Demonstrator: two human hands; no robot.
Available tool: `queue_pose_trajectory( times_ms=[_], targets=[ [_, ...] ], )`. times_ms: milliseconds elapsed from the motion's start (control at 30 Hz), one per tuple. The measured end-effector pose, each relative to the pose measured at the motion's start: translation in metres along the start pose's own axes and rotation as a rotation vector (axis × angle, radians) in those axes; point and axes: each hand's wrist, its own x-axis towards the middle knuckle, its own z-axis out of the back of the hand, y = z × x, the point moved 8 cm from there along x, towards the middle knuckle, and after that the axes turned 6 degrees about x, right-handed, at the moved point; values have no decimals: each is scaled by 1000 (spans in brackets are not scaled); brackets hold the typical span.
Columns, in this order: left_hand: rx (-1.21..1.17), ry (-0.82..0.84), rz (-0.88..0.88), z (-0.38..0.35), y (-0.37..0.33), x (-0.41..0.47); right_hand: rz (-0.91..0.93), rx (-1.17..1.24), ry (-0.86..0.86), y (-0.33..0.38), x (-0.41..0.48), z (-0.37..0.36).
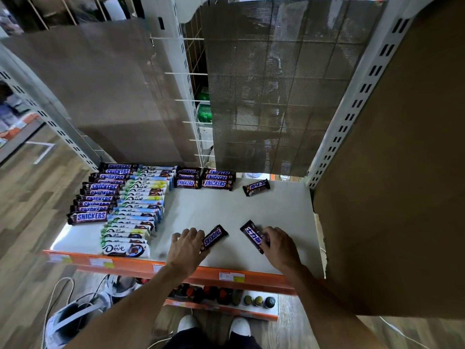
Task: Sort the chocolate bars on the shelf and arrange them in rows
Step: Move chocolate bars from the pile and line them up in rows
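Note:
On the grey shelf [216,210], a row of Snickers bars [94,195] runs front to back at the far left, with a row of Dove bars [137,212] beside it. Two short stacks of Snickers [204,179] sit at the back middle. One loose Snickers [256,187] lies alone at the back right. My left hand [187,248] rests on the near end of a loose Snickers bar [215,237] near the front edge. My right hand [278,244] grips another loose Snickers bar [253,235] lying label up beside it.
An orange price rail [141,267] runs along the shelf's front edge. A large cardboard sheet [392,197] stands at the right. White slotted uprights and a wire grid rise behind. Bottles [256,301] fill the lower shelf. My shoes [214,326] and cables lie on the wooden floor.

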Motion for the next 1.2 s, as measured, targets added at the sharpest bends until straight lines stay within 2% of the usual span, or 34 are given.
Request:
queue_pose_trajectory(
  times_ms=[133, 500, 667, 867, 1067, 1200],
  targets=[
    [-2, -21, -14, 1, 1, -2, 11, -60, -33, 1, 1, 1],
    [-1, -44, -17, -1, 1, -2, 81, -150, 31, 8, 3, -5],
    [3, -55, -14, 0, 0, -3, 135, -97, 31, 13, 3, 1],
    [7, -57, -16, 2, -1, -1, 77, 1, 22, 10, 9, 6],
    [2, -50, -5, 1, 3, -3, -54, -29, 112, -1, 7, 1],
    [-3, -72, -20, 3, 2, -2, -35, -84, 140, -1, 4, -2]
  ],
)
